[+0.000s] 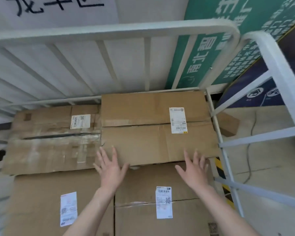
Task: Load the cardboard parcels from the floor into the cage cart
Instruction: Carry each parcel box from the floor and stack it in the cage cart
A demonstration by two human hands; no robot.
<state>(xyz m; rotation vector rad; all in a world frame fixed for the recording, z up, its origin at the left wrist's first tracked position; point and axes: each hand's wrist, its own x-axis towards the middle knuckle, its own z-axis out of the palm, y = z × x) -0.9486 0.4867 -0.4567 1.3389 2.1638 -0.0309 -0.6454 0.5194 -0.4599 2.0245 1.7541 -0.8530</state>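
Note:
Several brown cardboard parcels fill the white cage cart (143,29). A large parcel with a white label (143,133) lies on top at the far right, against the cart's back bars. A taped, worn parcel (49,142) lies to its left. Two more labelled parcels sit nearer me: one at the left (41,201), one at the right (143,210). My left hand (110,169) and my right hand (193,171) hover with fingers spread at the near edge of the large top parcel. Neither hand grips anything.
The cart's right side rail (269,68) stands beside the parcels. Green and blue signs (245,53) lean on the wall behind. A concrete floor (271,159) with a thin cable and a yellow-black striped strip lies to the right.

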